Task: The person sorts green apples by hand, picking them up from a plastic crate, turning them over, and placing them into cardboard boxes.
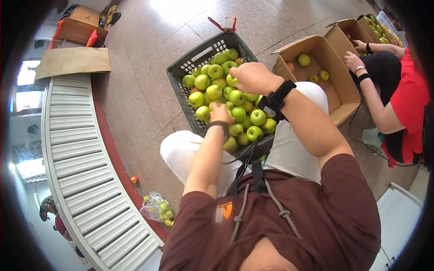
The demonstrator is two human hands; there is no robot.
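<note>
A dark plastic crate (176, 81) with slotted walls stands on the floor between my knees, filled with green apples (214, 91). My left hand (222, 114) reaches down into the near left part of the pile, its fingers on the apples. Above the right side of the crate, my right hand (256, 78) is bent downward with curled fingers beside a green apple (232, 80). Its palm faces away, so whether it grips that fruit is hidden. A red-handled hand tool (223, 27) rests at the crate's far corner.
To the right, an open cardboard box (334, 93) holds a few apples. Beyond it a co-worker (407, 105) reaches into another carton (349, 34). A roller conveyor (81, 152) curves along the left. On the floor lie a bag of apples (159, 208) and a red apple (134, 179).
</note>
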